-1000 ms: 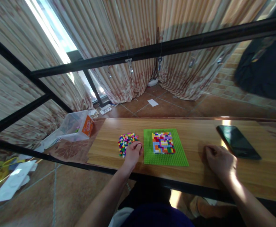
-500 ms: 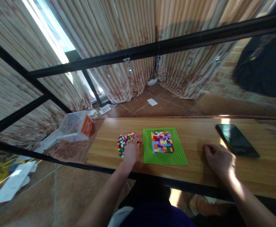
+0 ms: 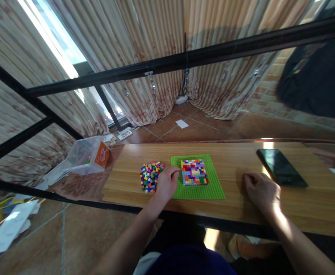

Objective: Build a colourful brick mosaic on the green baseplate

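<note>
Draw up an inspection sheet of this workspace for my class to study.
Surface: wood-grain tabletop, partly sunlit.
Job's things: green baseplate bearing a multicoloured brick block; loose bricks piled to the baseplate's left.
Clutter: dark phone-like device beside the right grip; clear box left of the tabletop.
Grips: left grip over the baseplate's left edge, whether holding a brick unclear; right grip curled on the tabletop.
Cables: nothing seen.
Surroundings: curtains, black bars, tiled floor with paper.

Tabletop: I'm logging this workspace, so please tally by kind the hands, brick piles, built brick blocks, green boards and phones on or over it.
Hands: 2 (left hand, right hand)
Loose brick pile: 1
Built brick block: 1
Green board: 1
Phone: 1
Total: 6
</note>
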Available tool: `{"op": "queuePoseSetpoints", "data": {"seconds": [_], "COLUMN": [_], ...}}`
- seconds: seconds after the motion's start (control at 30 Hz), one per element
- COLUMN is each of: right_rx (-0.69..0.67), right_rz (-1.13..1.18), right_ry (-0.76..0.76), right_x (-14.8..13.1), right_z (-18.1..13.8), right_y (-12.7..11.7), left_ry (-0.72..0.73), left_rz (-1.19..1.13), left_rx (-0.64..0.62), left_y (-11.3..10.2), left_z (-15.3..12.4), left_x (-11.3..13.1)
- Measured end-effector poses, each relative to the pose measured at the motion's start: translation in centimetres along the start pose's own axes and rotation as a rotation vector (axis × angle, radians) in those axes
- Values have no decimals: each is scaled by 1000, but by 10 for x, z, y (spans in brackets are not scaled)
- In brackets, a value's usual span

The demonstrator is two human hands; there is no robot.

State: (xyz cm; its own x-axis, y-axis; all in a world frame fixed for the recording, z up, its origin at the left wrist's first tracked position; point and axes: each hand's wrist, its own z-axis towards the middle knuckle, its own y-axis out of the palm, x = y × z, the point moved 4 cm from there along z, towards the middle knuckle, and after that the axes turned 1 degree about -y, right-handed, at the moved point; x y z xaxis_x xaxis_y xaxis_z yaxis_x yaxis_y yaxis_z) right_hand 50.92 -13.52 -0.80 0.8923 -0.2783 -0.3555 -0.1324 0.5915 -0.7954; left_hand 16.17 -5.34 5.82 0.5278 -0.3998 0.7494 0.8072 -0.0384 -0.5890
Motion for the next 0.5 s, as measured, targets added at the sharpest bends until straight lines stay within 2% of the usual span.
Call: {"op": "queuePoseSetpoints", "data": {"seconds": [0.5], "right_rx": [-37], "right_rz": [25], "right_ry": [26], "right_x": [-1], "right_z": [1], "right_y": [-1], "left_ry": [-137], "left_rz": [-20], "left_rx": [-48], "left_y": [23], "left_z": [27], "left_x": [1]}}
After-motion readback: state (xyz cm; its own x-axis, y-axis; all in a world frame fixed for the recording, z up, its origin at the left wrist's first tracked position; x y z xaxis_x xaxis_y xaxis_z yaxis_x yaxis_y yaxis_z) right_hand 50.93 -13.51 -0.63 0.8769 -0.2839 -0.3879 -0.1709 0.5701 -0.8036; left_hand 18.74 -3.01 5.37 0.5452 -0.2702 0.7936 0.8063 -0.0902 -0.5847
